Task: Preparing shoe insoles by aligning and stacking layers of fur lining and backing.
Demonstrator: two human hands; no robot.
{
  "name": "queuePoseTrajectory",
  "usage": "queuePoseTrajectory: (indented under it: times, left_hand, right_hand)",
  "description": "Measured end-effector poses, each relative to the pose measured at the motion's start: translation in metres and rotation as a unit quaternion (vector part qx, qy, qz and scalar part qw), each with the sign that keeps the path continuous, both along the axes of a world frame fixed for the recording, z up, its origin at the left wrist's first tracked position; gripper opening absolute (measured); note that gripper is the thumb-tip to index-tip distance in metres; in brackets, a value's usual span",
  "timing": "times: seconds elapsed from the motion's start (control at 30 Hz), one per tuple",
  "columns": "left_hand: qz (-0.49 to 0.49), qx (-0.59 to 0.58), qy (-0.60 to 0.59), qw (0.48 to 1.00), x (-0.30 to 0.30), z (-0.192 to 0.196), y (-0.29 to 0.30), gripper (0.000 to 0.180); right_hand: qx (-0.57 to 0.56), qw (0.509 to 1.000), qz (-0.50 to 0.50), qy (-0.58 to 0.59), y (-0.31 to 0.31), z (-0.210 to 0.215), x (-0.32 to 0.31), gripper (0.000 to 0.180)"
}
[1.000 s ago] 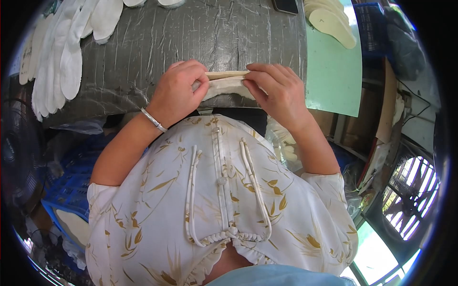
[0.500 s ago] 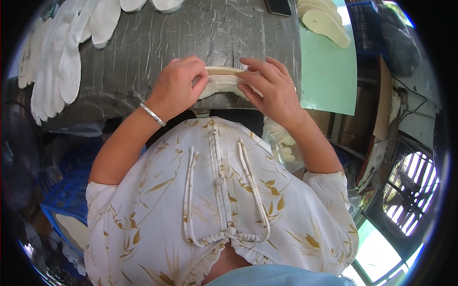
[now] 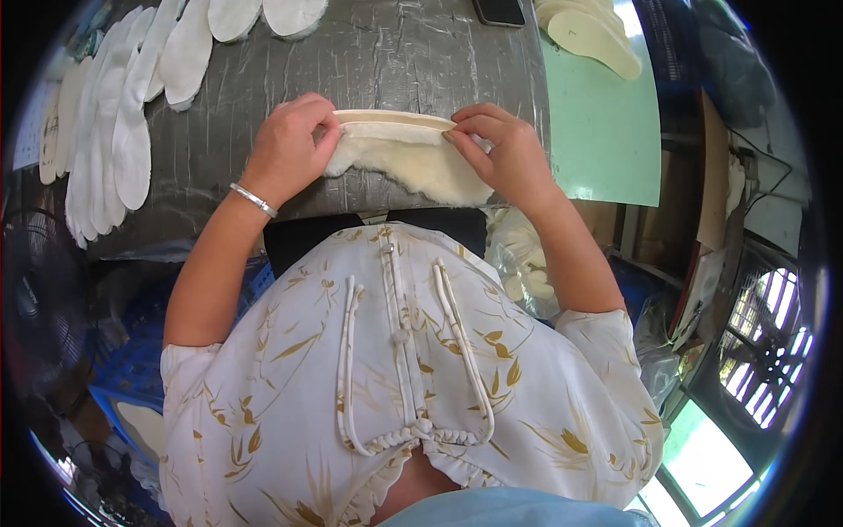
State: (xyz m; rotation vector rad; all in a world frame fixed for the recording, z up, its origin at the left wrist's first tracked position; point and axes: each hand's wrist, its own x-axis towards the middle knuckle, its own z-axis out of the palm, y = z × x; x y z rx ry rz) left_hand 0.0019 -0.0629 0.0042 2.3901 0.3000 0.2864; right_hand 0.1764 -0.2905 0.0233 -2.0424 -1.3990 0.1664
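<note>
Between my hands is a fleece-lined insole, its beige edge (image 3: 395,121) on the far side and its cream fleece (image 3: 408,165) spread toward me over the near part of the table. My left hand (image 3: 294,140) pinches the left end of the edge between thumb and fingers. At the other end, my right hand (image 3: 511,151) grips it in the same way, its thumb on the near side. The fleece's near border is uneven and reaches close to the table's front edge. Part of each end is hidden by my fingers.
White insoles (image 3: 132,149) lie overlapping at the table's left, with more along the back. A dark phone (image 3: 499,10) rests at the far edge. Cream insoles (image 3: 593,44) are stacked on a green sheet (image 3: 606,145). Below right is a clear bag of insoles (image 3: 525,263); a blue crate (image 3: 132,378) stands lower left.
My hands have moved apart, the left one farther left. The insole looks longer and flatter between them, and much more of its fleece side shows on the near side.
</note>
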Motion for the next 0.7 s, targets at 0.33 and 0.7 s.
queuePoseTrajectory:
  times: [0.33, 0.7]
  left_hand:
    - [-0.004, -0.001, -0.027, 1.000, -0.006, 0.001, -0.005, 0.007]
    - [-0.006, -0.077, -0.035, 0.996, -0.014, 0.002, -0.008, 0.010]
  right_hand:
    - [-0.011, 0.992, 0.010, 0.123, -0.001, 0.006, 0.000, 0.014]
    - [-0.067, 0.969, -0.087, 0.223, 0.000, 0.004, -0.008, 0.011]
